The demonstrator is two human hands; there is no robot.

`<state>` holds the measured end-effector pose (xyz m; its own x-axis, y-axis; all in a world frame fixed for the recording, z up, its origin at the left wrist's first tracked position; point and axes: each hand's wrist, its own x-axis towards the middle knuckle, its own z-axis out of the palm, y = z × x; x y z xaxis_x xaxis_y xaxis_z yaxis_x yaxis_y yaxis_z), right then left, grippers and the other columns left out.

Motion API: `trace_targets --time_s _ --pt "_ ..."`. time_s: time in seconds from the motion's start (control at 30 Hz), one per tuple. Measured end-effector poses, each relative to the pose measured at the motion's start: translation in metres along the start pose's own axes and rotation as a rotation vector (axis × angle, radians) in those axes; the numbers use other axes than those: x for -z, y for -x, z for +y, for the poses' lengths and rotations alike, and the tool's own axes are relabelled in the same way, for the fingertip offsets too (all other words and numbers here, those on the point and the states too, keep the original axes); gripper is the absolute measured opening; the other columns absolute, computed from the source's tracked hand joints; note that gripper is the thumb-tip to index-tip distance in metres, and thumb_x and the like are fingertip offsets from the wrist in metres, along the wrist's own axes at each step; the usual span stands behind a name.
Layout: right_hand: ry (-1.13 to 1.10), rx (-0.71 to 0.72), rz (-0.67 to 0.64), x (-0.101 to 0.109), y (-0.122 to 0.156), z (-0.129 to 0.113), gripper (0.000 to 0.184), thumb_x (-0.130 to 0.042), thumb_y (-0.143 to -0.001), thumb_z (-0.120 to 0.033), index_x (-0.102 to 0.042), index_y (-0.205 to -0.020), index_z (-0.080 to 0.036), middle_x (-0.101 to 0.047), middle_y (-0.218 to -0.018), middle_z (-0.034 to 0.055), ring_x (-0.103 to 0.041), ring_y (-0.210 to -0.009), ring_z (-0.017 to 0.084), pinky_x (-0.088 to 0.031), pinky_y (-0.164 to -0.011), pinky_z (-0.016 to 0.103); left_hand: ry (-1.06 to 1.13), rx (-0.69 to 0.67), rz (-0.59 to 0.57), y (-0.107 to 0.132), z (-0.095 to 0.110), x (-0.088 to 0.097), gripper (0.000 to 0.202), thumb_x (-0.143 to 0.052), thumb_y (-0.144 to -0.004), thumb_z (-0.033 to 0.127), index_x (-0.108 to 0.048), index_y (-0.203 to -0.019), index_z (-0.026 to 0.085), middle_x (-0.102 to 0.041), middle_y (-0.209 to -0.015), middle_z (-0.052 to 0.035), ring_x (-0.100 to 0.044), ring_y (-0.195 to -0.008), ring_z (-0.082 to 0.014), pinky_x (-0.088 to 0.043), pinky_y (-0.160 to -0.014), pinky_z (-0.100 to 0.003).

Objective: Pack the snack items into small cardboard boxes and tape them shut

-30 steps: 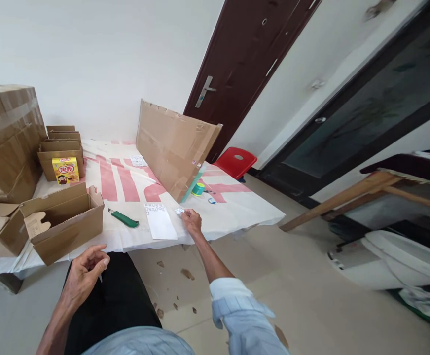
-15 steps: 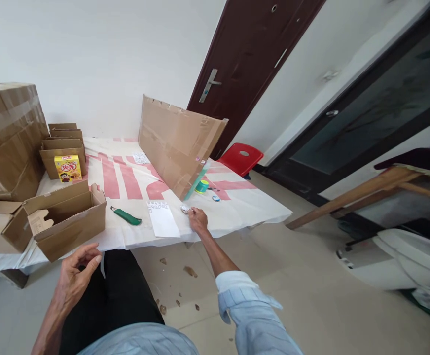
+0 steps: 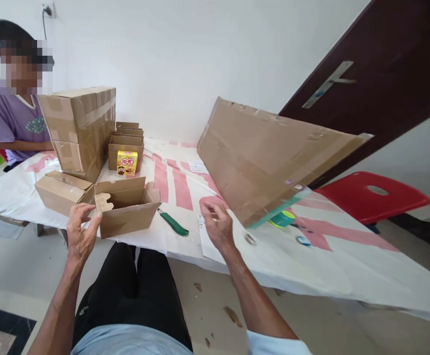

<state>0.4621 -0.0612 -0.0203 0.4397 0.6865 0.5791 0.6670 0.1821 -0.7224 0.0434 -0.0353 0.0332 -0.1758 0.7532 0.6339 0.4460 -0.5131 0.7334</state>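
Observation:
At the left end of an open cardboard box [image 3: 131, 219], my left hand [image 3: 80, 234] is raised with thumb and fingers apart, nothing in it. Whether its fingertips touch the box is unclear. My right hand [image 3: 218, 227] hovers over a white paper sheet [image 3: 208, 245], fingers loosely bent and apart, with no object visible in it. Part of the sheet is hidden by that hand. A small tape roll [image 3: 250, 239] lies to the right of the hand. Between the box and the sheet rests a green utility knife [image 3: 173, 224].
Behind the open box stand a yellow snack box [image 3: 126, 163] and a stack of large cartons [image 3: 80, 130]. A closed carton [image 3: 61, 190] is at left. A big cardboard panel [image 3: 270, 158] leans at right, near a green tape roll [image 3: 282, 219]. A person [image 3: 22, 118] sits far left.
My right hand has let go of the small tape roll and moved left over the paper. My left hand has come up beside the open box. The view has turned left, showing the seated person.

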Motion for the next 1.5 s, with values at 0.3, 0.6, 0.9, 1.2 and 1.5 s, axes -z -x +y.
trace_targets --time_s 0.3,0.6,0.9,1.2,1.5 --pt "-0.293 -0.066 -0.409 -0.088 -0.009 -0.094 0.063 -0.065 -0.092 -0.064 -0.071 -0.132 -0.016 -0.074 -0.127 0.0183 -0.072 -0.111 0.032 -0.062 -0.091 0.048 0.044 0.174 -0.437 -0.033 -0.057 -0.021 0.059 -0.082 -0.082 0.060 -0.071 -0.131 0.028 -0.060 -0.148 -0.0115 -0.053 -0.147 -0.0362 -0.051 -0.117 -0.051" --pt "-0.152 0.199 -0.265 -0.066 0.055 -0.114 0.046 -0.067 -0.091 -0.025 -0.066 -0.137 -0.027 -0.070 -0.129 0.0111 -0.068 -0.114 0.027 -0.063 -0.091 0.045 0.175 0.145 -0.730 -0.032 -0.057 0.005 0.111 -0.094 -0.070 0.060 -0.043 -0.165 0.037 -0.039 -0.170 -0.0091 -0.040 -0.157 -0.0432 -0.050 -0.120 -0.054" --pt "-0.068 0.143 -0.126 -0.054 0.077 -0.127 0.041 -0.059 -0.094 -0.027 -0.066 -0.134 -0.020 -0.072 -0.120 0.0129 -0.066 -0.088 0.021 -0.062 -0.079 0.038 0.301 0.152 -0.749 -0.019 -0.061 0.014 0.106 -0.094 -0.072 0.057 -0.045 -0.165 0.037 -0.042 -0.171 -0.0090 -0.044 -0.154 -0.0441 -0.045 -0.124 -0.059" --pt "-0.065 -0.267 -0.539 -0.036 0.068 -0.114 0.043 -0.052 -0.092 -0.059 -0.053 -0.065 -0.024 -0.057 -0.058 0.0023 -0.052 -0.059 0.019 -0.046 -0.059 0.032 0.419 0.255 -0.602 0.018 -0.084 0.010 0.098 -0.066 -0.087 0.082 -0.044 -0.166 0.029 -0.044 -0.174 -0.0137 -0.039 -0.161 -0.0428 -0.041 -0.128 -0.056" --pt "-0.102 -0.333 -0.381 -0.079 0.014 -0.075 0.044 -0.050 -0.091 -0.054 -0.046 -0.057 -0.027 -0.049 -0.046 0.0011 -0.058 -0.055 0.021 -0.045 -0.050 0.029 0.054 0.357 -0.343 0.055 -0.094 -0.035 0.056 -0.071 -0.090 0.060 -0.070 -0.129 0.020 -0.072 -0.130 -0.0165 -0.072 -0.121 -0.0349 -0.063 -0.094 -0.048"
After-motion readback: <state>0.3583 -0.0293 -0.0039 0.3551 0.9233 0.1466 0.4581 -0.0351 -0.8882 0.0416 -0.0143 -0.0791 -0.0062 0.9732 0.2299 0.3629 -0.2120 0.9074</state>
